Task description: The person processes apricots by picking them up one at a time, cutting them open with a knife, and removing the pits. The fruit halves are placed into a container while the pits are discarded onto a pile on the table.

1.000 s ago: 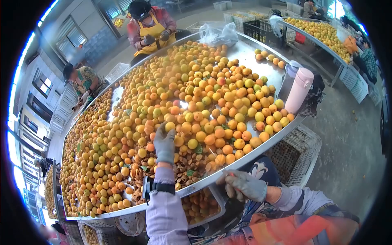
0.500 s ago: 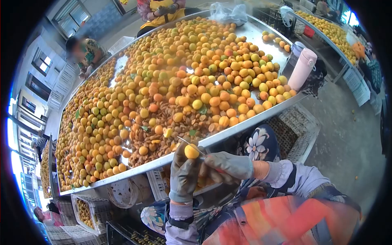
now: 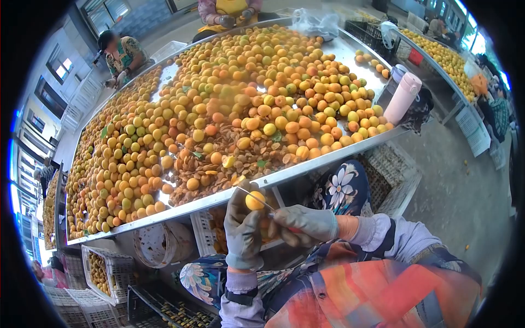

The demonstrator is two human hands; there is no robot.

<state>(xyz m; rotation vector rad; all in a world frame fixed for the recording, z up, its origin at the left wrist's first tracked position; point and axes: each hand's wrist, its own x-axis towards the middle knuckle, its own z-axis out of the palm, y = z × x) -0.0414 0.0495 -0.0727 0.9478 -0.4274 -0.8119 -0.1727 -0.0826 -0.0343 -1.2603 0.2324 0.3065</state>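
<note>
My left hand (image 3: 244, 234), in a grey glove, holds a yellow apricot (image 3: 254, 201) between thumb and fingers just off the table's near edge. My right hand (image 3: 306, 222), gloved too, is closed on a small knife (image 3: 264, 203). Its thin blade lies across the upper side of the apricot, the tip reaching past it toward the left fingers. Most of the handle is hidden by the glove, though a bit of red shows. Just beyond my hands, a heap of pits and scraps (image 3: 240, 161) lies on the metal table among whole apricots (image 3: 136, 158).
A pink bottle (image 3: 403, 98) stands at the table's right corner, near a plastic bag (image 3: 315, 24). Below the near edge are a crate (image 3: 205, 229) with apricot pieces and a white bucket (image 3: 164, 243). Two people work across the table. Another fruit-covered table stands right.
The knife blade now crosses the front of the apricot, where before it was mostly behind it. The view has shifted slightly. Both hands keep their holds.
</note>
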